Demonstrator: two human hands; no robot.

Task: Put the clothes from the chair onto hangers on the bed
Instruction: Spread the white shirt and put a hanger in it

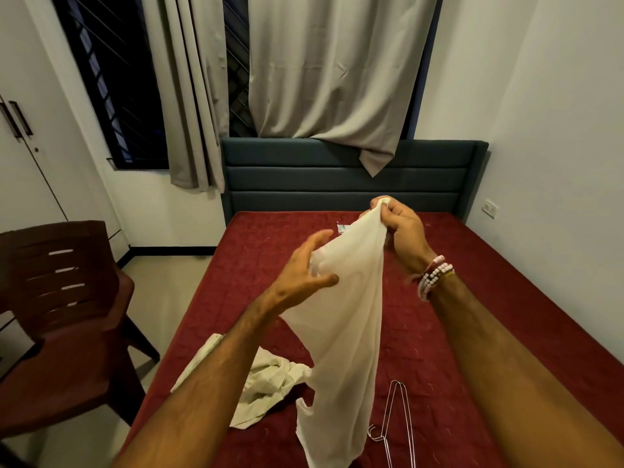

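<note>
Red bedding covers the bed, which stands against a dark padded headboard. Grey curtains hang over the dark window behind it. A brown plastic chair stands on the floor just beside the bed's left edge.

From my far-off seat I see both arms reaching out over the bed. The right hand is up high, and its fingers are clamped on the top of a thin white shirt. The shirt hangs down long from that pinch, and its lower end reaches the bottom of the view, near the bed. Bead bracelets sit on the right wrist.

The left hand is lower, at the shirt's left edge. Its fingers are spread apart and a little bent, and the thumb touches the cloth. I cannot see it gripping.

A crumpled pale cloth lies on the bed under the left arm. A thin wire hanger lies flat on the bed just right of the hanging shirt.
</note>
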